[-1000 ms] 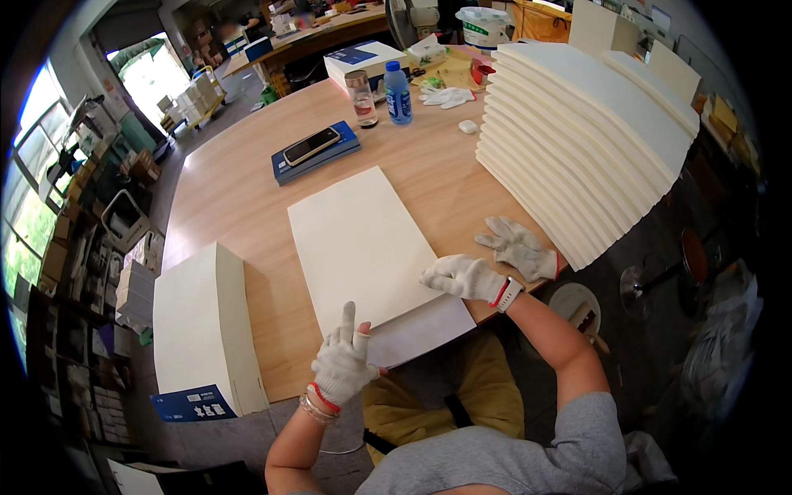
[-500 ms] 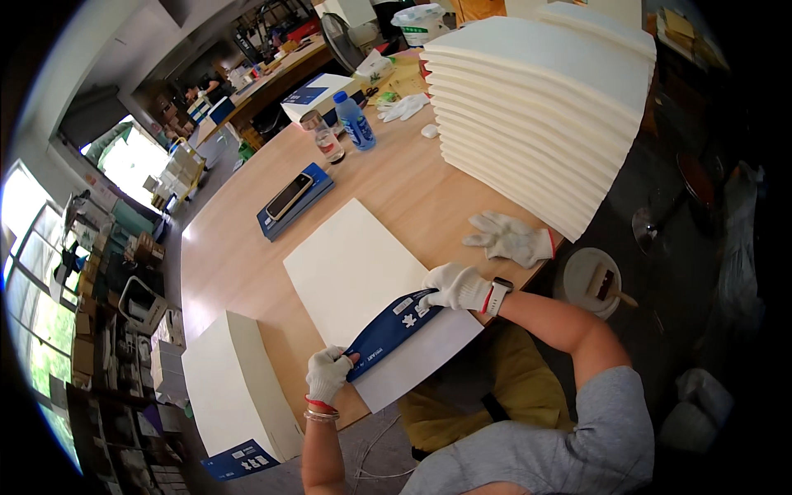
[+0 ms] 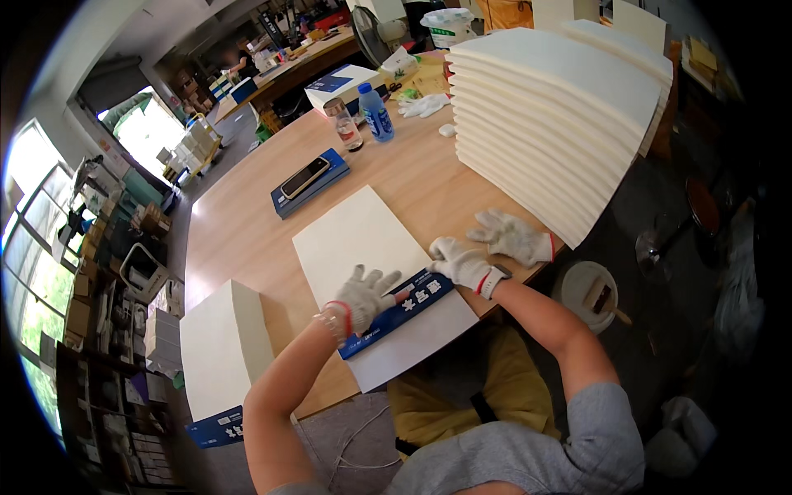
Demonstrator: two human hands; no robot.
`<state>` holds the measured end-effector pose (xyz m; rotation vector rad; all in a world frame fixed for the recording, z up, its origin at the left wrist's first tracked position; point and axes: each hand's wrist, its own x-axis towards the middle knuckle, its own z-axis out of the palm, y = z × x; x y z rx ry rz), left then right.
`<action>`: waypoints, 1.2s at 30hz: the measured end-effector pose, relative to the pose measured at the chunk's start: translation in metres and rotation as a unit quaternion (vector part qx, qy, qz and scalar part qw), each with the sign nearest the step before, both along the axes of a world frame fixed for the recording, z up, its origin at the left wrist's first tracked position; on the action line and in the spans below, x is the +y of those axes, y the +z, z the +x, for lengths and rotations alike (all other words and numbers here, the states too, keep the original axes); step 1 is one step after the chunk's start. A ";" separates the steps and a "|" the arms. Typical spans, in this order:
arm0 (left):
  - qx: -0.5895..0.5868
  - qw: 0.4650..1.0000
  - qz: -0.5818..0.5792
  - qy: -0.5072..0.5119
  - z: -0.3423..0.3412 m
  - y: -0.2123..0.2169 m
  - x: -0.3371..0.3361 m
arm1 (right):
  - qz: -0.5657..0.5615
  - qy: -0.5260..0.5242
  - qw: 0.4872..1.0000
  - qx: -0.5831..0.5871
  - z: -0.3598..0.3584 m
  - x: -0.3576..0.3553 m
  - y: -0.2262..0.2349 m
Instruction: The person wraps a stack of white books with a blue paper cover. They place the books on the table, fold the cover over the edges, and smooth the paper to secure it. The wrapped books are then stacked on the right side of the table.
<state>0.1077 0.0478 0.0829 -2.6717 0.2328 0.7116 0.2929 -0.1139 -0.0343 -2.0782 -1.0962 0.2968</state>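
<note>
A blue printed paper strip [image 3: 425, 294] lies along the near part of a cream-white pad or stack of sheets [image 3: 355, 231], with a white sheet portion [image 3: 421, 342] showing in front of it. My left hand [image 3: 363, 299], in a white knit glove, lies across the strip's left part with fingers stretched out. A bare thumb tip shows past the glove and touches the blue strip. At the right end of the strip, my right hand [image 3: 460, 266], also gloved, holds with its fingers bent and bunched together.
A spare glove [image 3: 513, 237] lies beside my right hand, near a tall stack of white pads [image 3: 544, 124]. A phone [image 3: 305, 176] on a blue box, a bottle [image 3: 376, 114] and a jar [image 3: 342, 124] stand farther back. Below the table edge is a bucket with a brush [image 3: 587, 293].
My left hand has left the strip's left end and moved inward onto its surface, fingers opening out. The strip, bowed up before, now lies flatter. My right hand stays near its right end.
</note>
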 end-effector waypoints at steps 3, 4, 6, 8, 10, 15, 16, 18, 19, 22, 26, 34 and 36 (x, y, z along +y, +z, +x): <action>0.077 0.997 -0.001 -0.016 0.014 0.007 -0.004 | 0.069 -0.026 0.952 -0.296 0.035 -0.047 0.037; 0.093 0.996 -0.009 -0.005 0.015 0.011 -0.004 | 0.117 -0.031 0.936 -0.332 0.052 -0.068 0.034; 0.097 0.994 -0.041 -0.034 0.021 0.011 -0.002 | 0.003 0.056 0.980 -0.189 0.051 -0.105 0.050; 0.104 0.992 -0.058 -0.047 0.029 0.014 0.002 | 0.012 0.142 0.983 0.115 0.046 -0.089 0.034; 0.078 0.994 -0.051 -0.065 0.023 0.003 0.012 | 0.030 0.229 0.949 0.216 0.002 -0.061 0.069; -0.017 0.986 -0.122 -0.110 0.016 -0.028 0.039 | 0.107 0.400 0.891 -0.186 -0.151 0.048 0.059; -0.010 0.987 -0.114 -0.112 0.018 -0.021 0.039 | 0.052 0.393 0.903 -0.164 -0.170 0.061 0.056; 0.005 0.989 -0.124 -0.084 0.020 -0.010 0.030 | 0.130 0.360 0.895 -0.231 -0.187 0.075 0.034; 0.009 0.988 -0.132 -0.081 0.020 -0.007 0.027 | 0.162 0.336 0.891 -0.259 -0.196 0.077 0.024; -0.001 0.987 -0.144 -0.073 0.019 -0.011 0.030 | 0.121 0.319 0.897 -0.280 -0.208 0.080 0.022; -0.001 0.989 -0.128 -0.077 0.020 -0.007 0.023 | 0.181 0.324 0.876 -0.307 -0.194 0.070 0.027; 0.058 0.988 -0.109 -0.097 0.024 0.001 0.012 | -0.137 0.132 0.893 -0.408 0.042 -0.098 0.064; 0.067 0.991 -0.073 -0.090 0.023 0.009 0.011 | -0.095 0.006 0.873 -0.478 0.057 -0.100 0.062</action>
